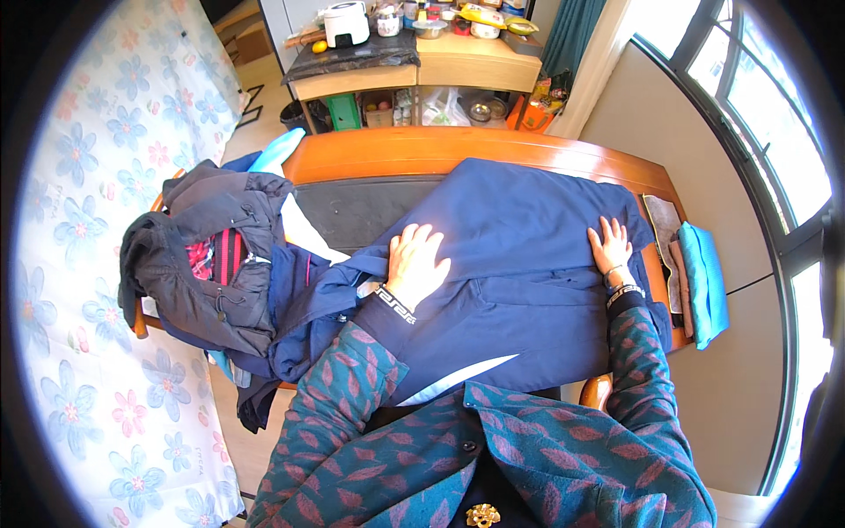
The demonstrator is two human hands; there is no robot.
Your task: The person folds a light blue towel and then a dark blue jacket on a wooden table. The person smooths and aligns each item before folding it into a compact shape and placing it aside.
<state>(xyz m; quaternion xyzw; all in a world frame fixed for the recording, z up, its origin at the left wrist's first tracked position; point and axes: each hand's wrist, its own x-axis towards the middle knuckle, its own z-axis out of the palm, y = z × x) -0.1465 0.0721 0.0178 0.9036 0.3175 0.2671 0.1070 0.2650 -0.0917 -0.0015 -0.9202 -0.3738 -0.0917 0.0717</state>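
A navy blue garment [521,231] lies spread across the wooden table, with a white stripe along its near left side. My left hand [417,265] rests flat on the garment's left part, its fingers slightly apart. Over at the right end, my right hand [610,249] presses on the cloth with spread fingers, a bracelet at its wrist. Neither hand holds anything. To the left of my left hand, more navy cloth [307,284] is bunched up. A dark hooded jacket [218,264] with a red patterned lining is heaped at the table's left end.
The wooden table [396,146] has a dark mat [363,211] on it. Folded blue cloth [703,284] hangs over its right end. Beyond stands a desk [478,63] with a white rice cooker [346,25]. A floral curtain [132,198] is at left, windows [759,112] at right.
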